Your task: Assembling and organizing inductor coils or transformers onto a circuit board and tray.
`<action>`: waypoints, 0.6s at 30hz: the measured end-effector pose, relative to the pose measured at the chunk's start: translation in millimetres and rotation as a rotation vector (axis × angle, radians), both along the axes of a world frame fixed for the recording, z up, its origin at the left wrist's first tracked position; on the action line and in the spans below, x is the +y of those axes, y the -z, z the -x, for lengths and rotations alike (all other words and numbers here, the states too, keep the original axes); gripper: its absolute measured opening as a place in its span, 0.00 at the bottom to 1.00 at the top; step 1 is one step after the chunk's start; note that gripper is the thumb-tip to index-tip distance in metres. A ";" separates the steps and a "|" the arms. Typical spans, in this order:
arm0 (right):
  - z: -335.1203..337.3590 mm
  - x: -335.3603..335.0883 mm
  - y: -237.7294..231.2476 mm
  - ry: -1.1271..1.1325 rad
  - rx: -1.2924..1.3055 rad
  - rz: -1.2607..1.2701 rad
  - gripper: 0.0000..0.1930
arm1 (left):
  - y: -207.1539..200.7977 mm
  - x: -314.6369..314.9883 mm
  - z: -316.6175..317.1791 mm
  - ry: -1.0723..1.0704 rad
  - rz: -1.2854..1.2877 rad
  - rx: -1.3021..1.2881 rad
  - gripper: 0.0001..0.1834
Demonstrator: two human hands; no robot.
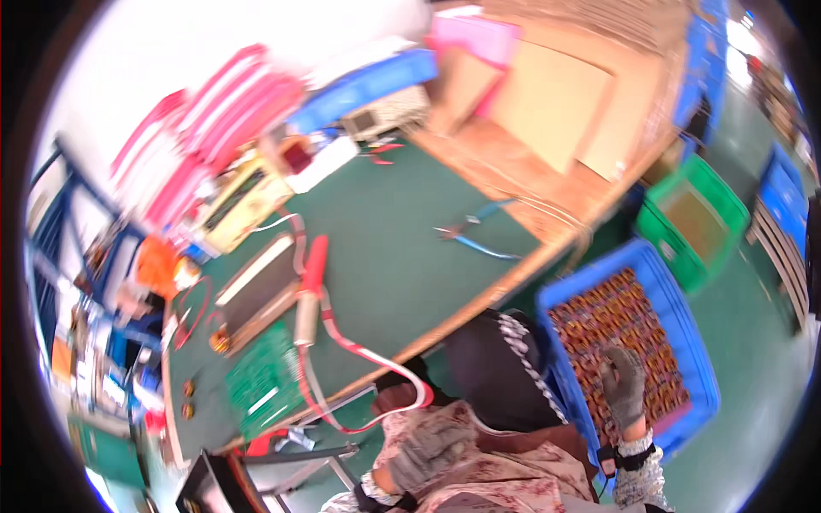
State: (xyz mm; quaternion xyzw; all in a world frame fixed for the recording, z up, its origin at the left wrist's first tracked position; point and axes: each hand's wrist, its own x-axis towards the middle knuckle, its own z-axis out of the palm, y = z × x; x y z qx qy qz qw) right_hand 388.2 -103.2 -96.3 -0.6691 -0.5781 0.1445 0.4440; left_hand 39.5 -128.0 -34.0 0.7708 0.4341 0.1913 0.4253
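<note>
Both hands wear grey gloves. The left hand (432,453) hangs low and close over the lap, its back up, with loosely extended fingers slanting toward the right hand (624,385). That one reaches farther forward and well apart to the side, fingers bent; whether they grip anything is hidden. A dark wristband (637,459) circles the right wrist, and just behind it a pale, speckled sleeve (641,486) covers the forearm. Another dark wristband (375,494) sits behind the left hand, that forearm mostly cut off.
</note>
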 end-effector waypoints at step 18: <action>292.7 130.0 -107.5 -1.177 -0.296 -0.445 0.16 | 319.3 -302.5 78.7 -1.385 0.141 0.094 0.22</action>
